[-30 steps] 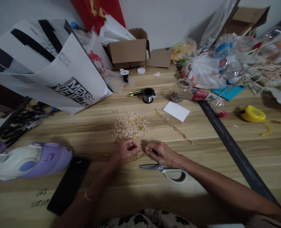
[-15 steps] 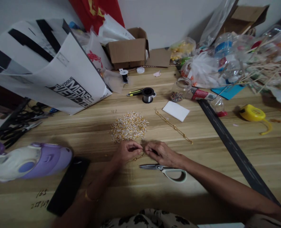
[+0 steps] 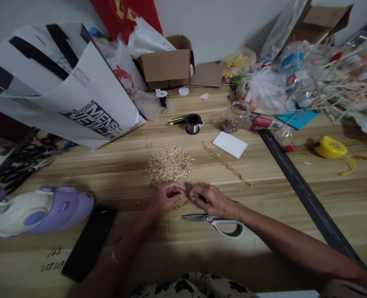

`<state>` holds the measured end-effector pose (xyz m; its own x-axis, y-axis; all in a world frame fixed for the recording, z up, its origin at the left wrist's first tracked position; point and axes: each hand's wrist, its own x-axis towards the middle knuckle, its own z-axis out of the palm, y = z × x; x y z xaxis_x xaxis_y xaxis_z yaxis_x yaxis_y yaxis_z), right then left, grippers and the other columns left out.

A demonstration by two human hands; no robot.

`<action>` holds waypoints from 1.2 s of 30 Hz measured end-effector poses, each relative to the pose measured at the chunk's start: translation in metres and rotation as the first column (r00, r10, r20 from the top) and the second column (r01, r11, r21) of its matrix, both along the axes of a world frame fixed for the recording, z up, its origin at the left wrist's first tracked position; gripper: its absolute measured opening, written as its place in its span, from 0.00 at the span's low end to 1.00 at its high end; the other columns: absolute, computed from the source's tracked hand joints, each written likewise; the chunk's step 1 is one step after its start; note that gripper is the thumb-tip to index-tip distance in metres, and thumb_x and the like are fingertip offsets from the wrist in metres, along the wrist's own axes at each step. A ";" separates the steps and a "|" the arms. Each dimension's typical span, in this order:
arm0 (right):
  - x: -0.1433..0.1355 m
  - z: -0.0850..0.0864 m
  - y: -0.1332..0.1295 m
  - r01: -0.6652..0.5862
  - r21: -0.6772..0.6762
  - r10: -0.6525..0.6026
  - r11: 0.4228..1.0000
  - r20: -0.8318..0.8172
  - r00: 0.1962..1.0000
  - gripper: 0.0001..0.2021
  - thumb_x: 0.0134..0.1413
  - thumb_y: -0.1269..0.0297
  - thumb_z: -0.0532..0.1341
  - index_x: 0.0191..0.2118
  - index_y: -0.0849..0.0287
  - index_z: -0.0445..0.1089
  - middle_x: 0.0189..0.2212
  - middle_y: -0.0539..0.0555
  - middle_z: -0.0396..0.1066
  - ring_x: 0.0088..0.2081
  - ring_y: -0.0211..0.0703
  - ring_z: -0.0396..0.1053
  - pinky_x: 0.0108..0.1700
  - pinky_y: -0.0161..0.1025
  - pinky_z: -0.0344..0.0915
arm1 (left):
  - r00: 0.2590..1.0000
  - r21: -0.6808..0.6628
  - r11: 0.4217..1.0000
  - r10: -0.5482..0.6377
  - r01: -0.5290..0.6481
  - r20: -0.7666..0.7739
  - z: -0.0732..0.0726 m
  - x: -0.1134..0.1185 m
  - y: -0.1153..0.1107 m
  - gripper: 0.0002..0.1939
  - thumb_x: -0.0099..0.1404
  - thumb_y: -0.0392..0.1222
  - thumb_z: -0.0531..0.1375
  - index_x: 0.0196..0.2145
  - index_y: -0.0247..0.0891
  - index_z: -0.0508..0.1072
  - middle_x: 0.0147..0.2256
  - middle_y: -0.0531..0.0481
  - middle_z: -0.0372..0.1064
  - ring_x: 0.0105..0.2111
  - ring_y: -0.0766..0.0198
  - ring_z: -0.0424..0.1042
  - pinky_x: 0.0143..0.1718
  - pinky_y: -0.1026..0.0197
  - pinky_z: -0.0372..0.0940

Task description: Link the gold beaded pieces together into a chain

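Note:
My left hand (image 3: pixel 167 196) is pinched, thumb against forefinger, just below a heap of small gold and clear beaded pieces (image 3: pixel 168 165). What lies between its fingertips is too small to make out. Facing it closely, my right hand (image 3: pixel 210 198) is closed with its fingers pressed together. A thin gold chain (image 3: pixel 179 206) runs from under my left hand up to the fingertips of my right. Fine pale thread (image 3: pixel 168 229) hangs below my left hand. Scissors (image 3: pixel 222 223) with white handles lie under my right wrist. Another gold chain (image 3: pixel 228 165) is stretched out on the table, up and to the right.
Farther back are a wire spool (image 3: pixel 193 123), a white card (image 3: pixel 229 145) and a jar of beads (image 3: pixel 235 116). To the left lie a black phone (image 3: pixel 90 242), a purple bottle (image 3: pixel 61 210) and pliers (image 3: pixel 28 167). A yellow tape measure (image 3: pixel 329 147) is at the right.
My left hand's fingertips have shifted slightly up and left, and the chain below them has moved a little right. My right hand stays almost still.

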<state>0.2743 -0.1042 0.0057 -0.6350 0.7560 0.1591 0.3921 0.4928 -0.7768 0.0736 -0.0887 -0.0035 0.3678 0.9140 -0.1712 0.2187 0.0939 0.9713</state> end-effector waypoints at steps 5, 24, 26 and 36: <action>0.000 0.001 0.000 0.010 -0.006 -0.010 1.000 -0.016 1.000 0.05 0.59 0.70 0.52 0.32 0.60 0.62 0.26 0.51 0.63 0.27 0.38 0.61 0.33 0.33 0.56 | 1.000 0.032 0.999 -0.010 0.010 -0.014 -0.002 0.001 -0.002 0.08 0.51 0.36 0.63 0.32 0.33 0.75 0.27 0.48 0.73 0.28 0.66 0.71 0.32 0.66 0.65; 0.000 0.002 -0.002 0.055 -0.025 -0.055 0.998 -0.006 0.998 0.04 0.58 0.71 0.53 0.33 0.60 0.63 0.25 0.50 0.63 0.27 0.37 0.60 0.31 0.32 0.56 | 0.999 0.084 0.996 -0.036 0.036 -0.004 -0.001 0.002 -0.002 0.05 0.52 0.38 0.63 0.26 0.33 0.75 0.25 0.48 0.72 0.26 0.66 0.69 0.29 0.66 0.63; 0.000 0.002 -0.001 0.055 -0.025 -0.055 0.998 -0.010 0.998 0.04 0.58 0.71 0.53 0.33 0.60 0.63 0.25 0.50 0.63 0.27 0.37 0.60 0.31 0.32 0.56 | 1.000 0.061 0.998 -0.029 0.030 -0.008 -0.002 0.002 -0.002 0.05 0.51 0.38 0.63 0.26 0.33 0.75 0.25 0.48 0.73 0.26 0.67 0.69 0.29 0.66 0.63; 0.000 0.002 -0.001 0.044 -0.026 -0.044 0.999 -0.010 0.999 0.04 0.58 0.72 0.52 0.32 0.60 0.62 0.25 0.50 0.62 0.27 0.36 0.59 0.31 0.32 0.56 | 0.996 0.089 0.996 0.022 -0.015 -0.084 -0.001 0.002 -0.003 0.03 0.52 0.36 0.62 0.26 0.33 0.73 0.25 0.49 0.72 0.27 0.66 0.70 0.31 0.67 0.64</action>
<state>0.2744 -0.1052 0.0077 -0.5994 0.7871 0.1456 0.4046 0.4549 -0.7934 0.0752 -0.0912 -0.0041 0.3382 0.9334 -0.1198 0.2997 0.0139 0.9539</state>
